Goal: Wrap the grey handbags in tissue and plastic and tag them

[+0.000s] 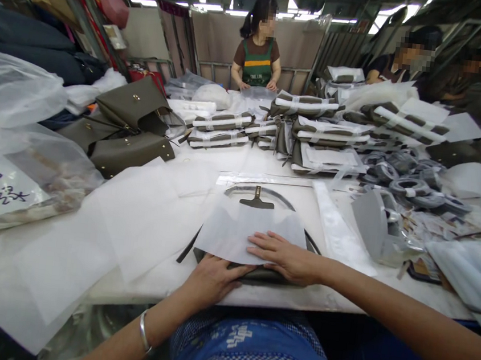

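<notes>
An olive-brown handbag [252,274] lies on the white table near its front edge. Over it spreads a sheet of white paper [226,233], hiding most of the bag. My right hand [284,256] rests flat on the paper's right side, fingers stretched to the left. Low at the near edge of the bag is my left hand [215,280], its fingers extended and touching the bag and the paper's lower edge. A dark tab with a metal clasp [257,196] shows beyond the paper. A strap or handle wrapped in clear plastic [273,194] curves behind it.
Loose white sheets [133,220] cover the left of the table. Olive bags [131,111] stand behind them. Stacked wrapped bags [331,132] fill the back, with plastic-wrapped coils [412,178] at right. A co-worker in a green apron [259,62] stands opposite; others are at right.
</notes>
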Available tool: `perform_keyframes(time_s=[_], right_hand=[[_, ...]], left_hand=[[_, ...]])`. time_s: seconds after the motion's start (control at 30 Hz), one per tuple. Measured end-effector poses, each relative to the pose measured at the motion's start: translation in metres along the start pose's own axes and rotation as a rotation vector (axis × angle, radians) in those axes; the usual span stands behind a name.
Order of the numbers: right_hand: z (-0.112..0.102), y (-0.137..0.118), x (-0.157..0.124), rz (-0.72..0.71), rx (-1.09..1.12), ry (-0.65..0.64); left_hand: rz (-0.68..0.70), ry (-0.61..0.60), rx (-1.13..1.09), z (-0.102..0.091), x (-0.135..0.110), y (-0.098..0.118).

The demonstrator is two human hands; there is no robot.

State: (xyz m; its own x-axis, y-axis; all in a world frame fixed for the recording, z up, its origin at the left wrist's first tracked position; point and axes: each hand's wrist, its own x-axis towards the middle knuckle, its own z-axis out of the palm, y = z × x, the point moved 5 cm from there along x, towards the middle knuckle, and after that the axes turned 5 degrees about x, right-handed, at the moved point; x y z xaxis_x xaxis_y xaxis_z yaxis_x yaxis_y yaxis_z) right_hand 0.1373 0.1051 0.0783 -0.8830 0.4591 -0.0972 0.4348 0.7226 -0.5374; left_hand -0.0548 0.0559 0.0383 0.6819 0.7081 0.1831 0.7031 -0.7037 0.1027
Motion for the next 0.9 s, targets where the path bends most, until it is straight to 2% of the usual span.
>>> perform_keyframes(time_s=[0.27, 0.47, 0.67, 0.77, 0.9], right_hand=[[0.001, -0.006, -0.011, -0.053, -0.115, -0.038], [0.000, -0.003, -0.013, -0.124, -0.137, -0.062], [0.001, 0.001, -0.017, -0.183, -0.158, -0.009], [0.002, 0.002, -0.018, -0.186, -0.157, -0.008], [0.003, 0.008, -0.017, -0.200, -0.098, -0.032]], left_hand=[[-0.004, -0.004, 0.007, 0.008, -0.004, 0.000], [-0.001, 0.013, 0.010, 0.003, -0.005, 0.000], [-0.006, -0.070, 0.047, 0.003, -0.007, 0.004], [-0.027, -0.097, 0.074, -0.013, -0.012, 0.018], [-0.026, -0.079, -0.067, -0.059, -0.005, 0.043]])
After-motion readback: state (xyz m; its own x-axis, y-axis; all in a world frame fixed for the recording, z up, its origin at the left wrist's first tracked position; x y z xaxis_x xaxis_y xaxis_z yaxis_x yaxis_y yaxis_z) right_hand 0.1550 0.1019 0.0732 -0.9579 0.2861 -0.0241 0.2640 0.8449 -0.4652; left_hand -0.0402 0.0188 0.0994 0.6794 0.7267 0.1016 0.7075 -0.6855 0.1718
